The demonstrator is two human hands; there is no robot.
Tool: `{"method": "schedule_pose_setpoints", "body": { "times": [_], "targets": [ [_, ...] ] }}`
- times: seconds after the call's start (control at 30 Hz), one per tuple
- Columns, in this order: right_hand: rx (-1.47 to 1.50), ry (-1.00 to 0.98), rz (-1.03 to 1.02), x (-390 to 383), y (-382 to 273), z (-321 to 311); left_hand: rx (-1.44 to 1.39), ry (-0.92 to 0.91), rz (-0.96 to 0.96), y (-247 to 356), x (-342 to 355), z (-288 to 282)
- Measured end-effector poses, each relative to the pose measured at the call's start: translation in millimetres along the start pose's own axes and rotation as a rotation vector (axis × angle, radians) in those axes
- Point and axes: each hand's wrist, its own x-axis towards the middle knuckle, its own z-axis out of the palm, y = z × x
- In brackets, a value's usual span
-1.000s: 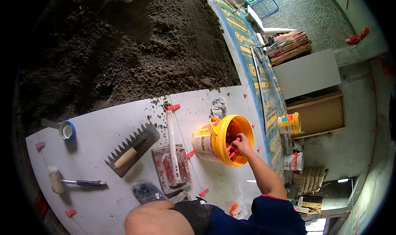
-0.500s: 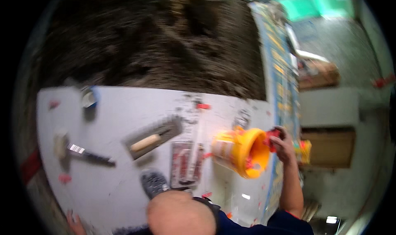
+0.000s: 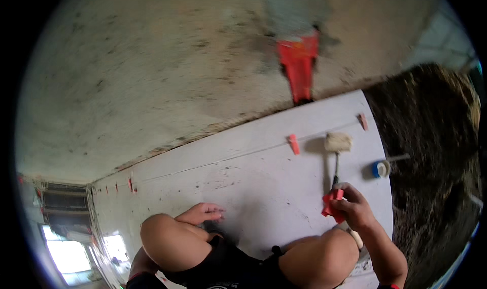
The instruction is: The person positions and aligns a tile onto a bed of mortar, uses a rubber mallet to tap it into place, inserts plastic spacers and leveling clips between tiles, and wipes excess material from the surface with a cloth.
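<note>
My right hand is closed around several red plastic tile-levelling wedges. Just beyond it a mallet with a whitish head lies on the pale tile; the held wedges cover part of its dark handle. My left hand reaches past my left knee, low over the tile, fingers stretched out and holding nothing. Along the tile joint stand a red wedge and another red wedge near the corner.
A stained wall rises along the far side, with a red piece at its foot. Dark loose mortar or soil borders the tile on the right. A small blue-and-white cup-like thing sits near that edge. Bright windows show far left.
My view has turned left toward the wall. The yellow bucket, which my right hand was at, is out of view. That hand is now beside the mallet with red wedges in it.
</note>
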Motion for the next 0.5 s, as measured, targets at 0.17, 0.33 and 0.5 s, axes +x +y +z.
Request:
{"method": "schedule_pose_setpoints", "body": {
  "times": [0.17, 0.33, 0.5],
  "targets": [
    [-0.534, -0.301, -0.052, 84, -32, 129, -0.084, -0.007, 0.054, -46, -28, -17],
    [-0.961, -0.46, 0.117, 137, 46, 285, -0.673, -0.216, 0.356, -69, 23, -29],
    [-1.119, -0.376, -0.087, 173, 151, 398, -1.316, -0.256, 0.488, -104, 57, -65]
  ]
}}
